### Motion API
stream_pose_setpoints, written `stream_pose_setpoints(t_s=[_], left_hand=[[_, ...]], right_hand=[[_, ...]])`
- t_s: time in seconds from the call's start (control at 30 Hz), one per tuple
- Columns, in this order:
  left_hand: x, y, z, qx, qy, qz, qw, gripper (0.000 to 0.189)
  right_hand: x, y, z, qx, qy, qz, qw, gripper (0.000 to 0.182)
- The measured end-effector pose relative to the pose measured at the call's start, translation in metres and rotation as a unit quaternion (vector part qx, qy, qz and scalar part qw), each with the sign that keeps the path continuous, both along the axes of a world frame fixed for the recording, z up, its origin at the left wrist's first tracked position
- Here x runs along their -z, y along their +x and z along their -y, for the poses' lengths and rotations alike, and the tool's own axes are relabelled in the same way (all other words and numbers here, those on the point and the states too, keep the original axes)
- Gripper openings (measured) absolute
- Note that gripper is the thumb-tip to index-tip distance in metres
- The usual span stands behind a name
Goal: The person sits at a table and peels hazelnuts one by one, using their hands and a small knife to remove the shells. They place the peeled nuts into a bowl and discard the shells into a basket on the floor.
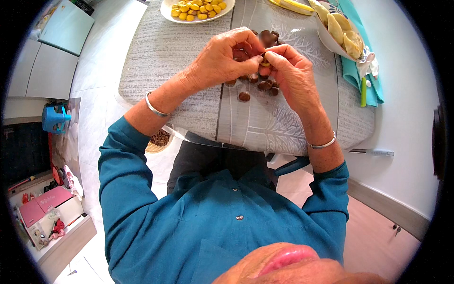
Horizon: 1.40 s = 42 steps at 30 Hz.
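Observation:
Above the table, my left hand (pixel 221 58) and my right hand (pixel 298 76) meet with thumbs and fingertips pinched on one small chestnut (pixel 265 64). A bit of its yellow flesh shows beside the dark shell; the fingers hide most of it. Brown unpeeled chestnuts (pixel 264 85) lie loose on the table under and around both hands. One single chestnut (pixel 244 96) rests nearer to me, apart from the others. Beyond my left hand stands a white plate (pixel 166 13) heaped with yellow peeled chestnuts (pixel 202 9).
At the far right, a bowl (pixel 324 37) of folded dough pieces (pixel 335 28) stands by a turquoise cloth (pixel 372 94) and a green-handled tool (pixel 363 92). Bananas (pixel 296 6) lie at the back. Below the table's near edge sits a basket (pixel 153 148) with brown scraps (pixel 160 137).

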<state>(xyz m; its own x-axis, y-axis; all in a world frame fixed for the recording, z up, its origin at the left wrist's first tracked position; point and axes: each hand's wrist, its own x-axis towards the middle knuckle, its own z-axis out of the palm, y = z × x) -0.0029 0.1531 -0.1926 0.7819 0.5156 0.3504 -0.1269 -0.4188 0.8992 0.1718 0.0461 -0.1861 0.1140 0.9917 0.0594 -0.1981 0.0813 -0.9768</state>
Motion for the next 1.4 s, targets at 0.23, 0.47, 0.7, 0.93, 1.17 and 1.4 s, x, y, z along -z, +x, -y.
stream_pose_setpoints(t_s=[0.23, 0.47, 0.7, 0.93, 1.17, 1.4], left_hand=[[-0.008, 0.003, 0.01, -0.099, 0.173, 0.028, 0.98, 0.009], [0.003, 0.003, 0.001, -0.134, 0.113, 0.045, 0.984, 0.01], [-0.007, -0.002, -0.009, 0.062, -0.29, 0.047, 0.954, 0.023], [-0.009, 0.001, -0.006, 0.093, -0.3, 0.009, 0.949, 0.027], [-0.009, 0.003, 0.001, 0.024, -0.032, 0.001, 0.999, 0.029], [-0.003, 0.003, 0.004, 0.002, 0.023, 0.021, 0.999, 0.021]], right_hand=[[0.004, -0.001, -0.003, -0.008, -0.011, -0.024, 1.0, 0.02], [-0.007, 0.002, 0.002, -0.045, -0.025, -0.163, 0.985, 0.025], [-0.013, 0.008, 0.001, -0.06, -0.018, -0.187, 0.98, 0.027], [-0.005, 0.01, -0.001, -0.064, -0.025, -0.225, 0.972, 0.022], [-0.004, 0.006, -0.001, -0.068, -0.032, -0.243, 0.967, 0.022], [-0.004, 0.006, 0.0, -0.061, -0.014, -0.137, 0.989, 0.023]])
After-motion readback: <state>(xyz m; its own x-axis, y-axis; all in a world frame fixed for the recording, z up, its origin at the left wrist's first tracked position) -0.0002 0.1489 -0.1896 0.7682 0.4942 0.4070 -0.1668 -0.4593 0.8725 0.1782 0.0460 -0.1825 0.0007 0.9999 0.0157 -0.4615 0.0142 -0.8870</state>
